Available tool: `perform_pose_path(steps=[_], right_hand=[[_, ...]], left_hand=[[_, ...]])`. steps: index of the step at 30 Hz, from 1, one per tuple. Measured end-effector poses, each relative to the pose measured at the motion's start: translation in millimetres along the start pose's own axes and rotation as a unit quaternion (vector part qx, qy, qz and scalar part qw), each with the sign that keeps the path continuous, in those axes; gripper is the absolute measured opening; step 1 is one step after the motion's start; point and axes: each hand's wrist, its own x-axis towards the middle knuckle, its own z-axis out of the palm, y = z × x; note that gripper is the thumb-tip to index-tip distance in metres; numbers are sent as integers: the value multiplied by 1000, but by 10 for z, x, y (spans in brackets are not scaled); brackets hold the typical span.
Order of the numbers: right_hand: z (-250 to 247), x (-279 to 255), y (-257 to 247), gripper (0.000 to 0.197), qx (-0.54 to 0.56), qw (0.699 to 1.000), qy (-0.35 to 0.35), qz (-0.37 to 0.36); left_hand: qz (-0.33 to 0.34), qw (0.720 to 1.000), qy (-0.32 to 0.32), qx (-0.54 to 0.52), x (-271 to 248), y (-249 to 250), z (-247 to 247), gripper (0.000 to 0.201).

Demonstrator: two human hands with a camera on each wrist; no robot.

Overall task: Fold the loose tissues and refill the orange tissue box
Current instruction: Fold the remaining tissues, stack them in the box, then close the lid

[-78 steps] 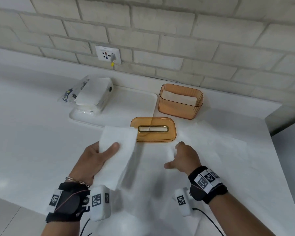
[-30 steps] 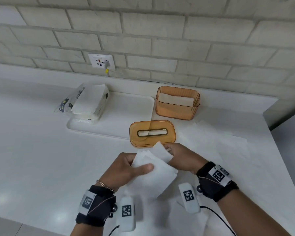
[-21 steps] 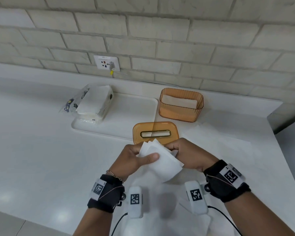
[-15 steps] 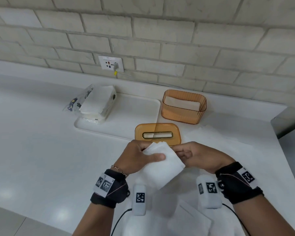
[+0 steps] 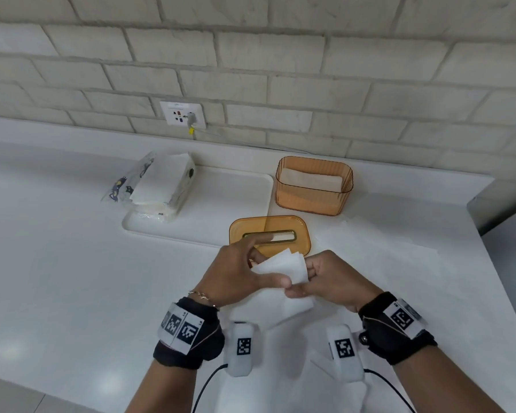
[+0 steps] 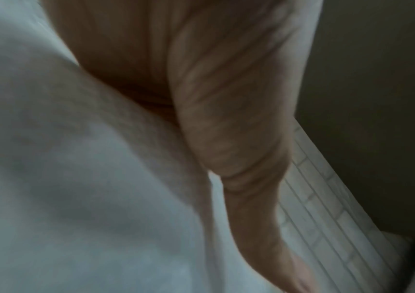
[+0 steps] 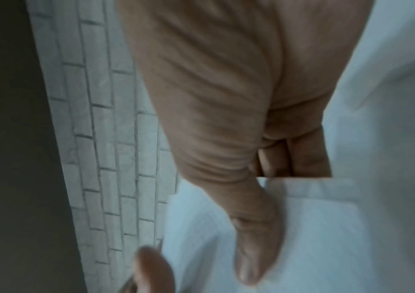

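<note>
A small folded white tissue (image 5: 280, 268) is held just above the counter, in front of the orange lid (image 5: 283, 226) with its gold-rimmed slot. My left hand (image 5: 262, 263) pinches its left side, thumb on top and fingers behind. My right hand (image 5: 300, 278) pinches its right edge between thumb and fingers. In the right wrist view the thumb (image 7: 251, 237) presses on the tissue (image 7: 314, 237). The left wrist view is blurred, showing a finger (image 6: 239, 138) beside white tissue (image 6: 75, 178). The open orange tissue box (image 5: 313, 201) stands behind with folded tissues inside.
A white tray (image 5: 230, 201) at the back left carries a plastic tissue pack (image 5: 158, 186). Loose tissues (image 5: 376, 257) lie spread on the counter to the right, and more lie under my hands (image 5: 283, 311). A brick wall with a socket (image 5: 182, 113) backs the counter.
The long tissue that my left hand held alone is now folded into a small square, and both hands hold it close together in front of the lid.
</note>
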Motion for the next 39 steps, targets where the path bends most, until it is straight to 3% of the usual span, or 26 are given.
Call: perform_pose_path(steps=[3,6,9,15,20,29,34,39], right_hand=[[-28,-8,91,30,41,996,76,-13],[-51,-57,203,33,95,987,126,-27],[-8,-88,289,28,90,987,129,-29],[105,-131,373,22,26,991,121,-46],[219,-132,445,28,61,979,189,-40],[241,-151,502,43,68,977,200,-34],[259,-177,424,43,57,976,199,-65],[143,-196,517,39,72,977,186,-74]], left_hand=[[-75,995,36,-56,-137,-173,-145,66],[-115,956,119,-242,-321,-306,-93,50],[-124,933,109,-321,-412,-319,119,44],[-130,934,165,-290,-325,-350,506,22],[-153,923,191,-298,-294,-294,662,19],[-126,951,200,-201,-297,-376,769,51],[-102,950,216,-203,-249,-304,798,37],[-86,944,218,-232,-272,-409,789,40]])
